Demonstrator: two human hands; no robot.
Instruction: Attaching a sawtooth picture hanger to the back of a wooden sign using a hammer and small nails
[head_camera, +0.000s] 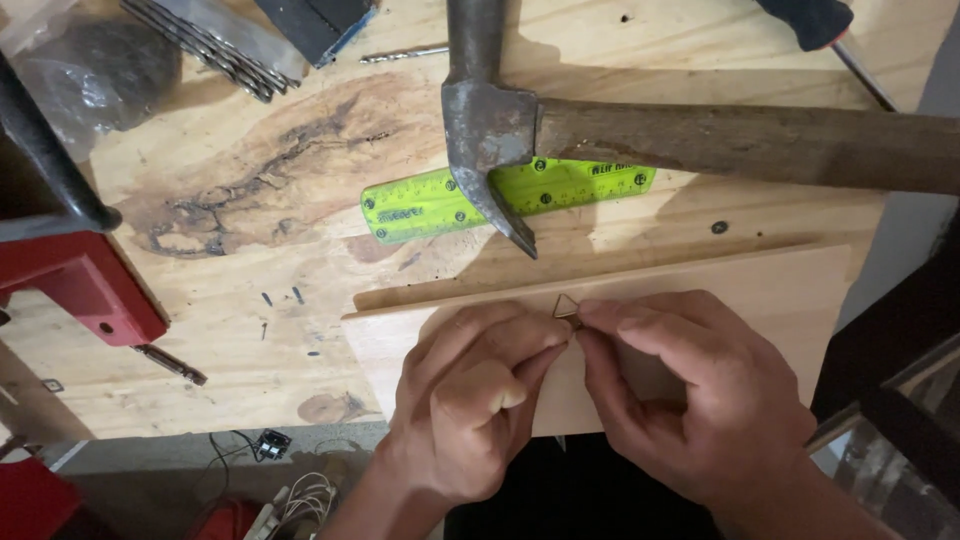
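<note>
Both hands worked at the far edge of a pale wooden board (700, 285), which lay on a plywood bench top (250, 290) with its near edge overhanging the bench front. A small triangular metal hanger (567, 306) stood at that far edge, near the middle of the board's length. The right hand (690, 395) had thumb and forefinger pressed together on the hanger's lower right corner, pinching it. The left hand (475, 400) rested curled on the board just left of the hanger, its fingertips (553, 338) touching the hanger's base; whether they gripped it could not be told.

Beyond the board, a green plastic ruler (420, 205) lay flat on the bench, and a claw hammer (490, 120) lay across the ruler, its claw pointing toward the board and stopping short of the far edge. The hammer's wooden handle (760, 145) ran off to the right, above the board. A narrow strip of bare bench separated ruler and board.

To the left of the board the bench surface was open, marked by dark grain stains. Farther left sat a red clamp body (85, 290). Drill bits (215, 50) lay well beyond the board at the upper left. Below the board's near edge, loose wires (300, 495) lay on the floor.
</note>
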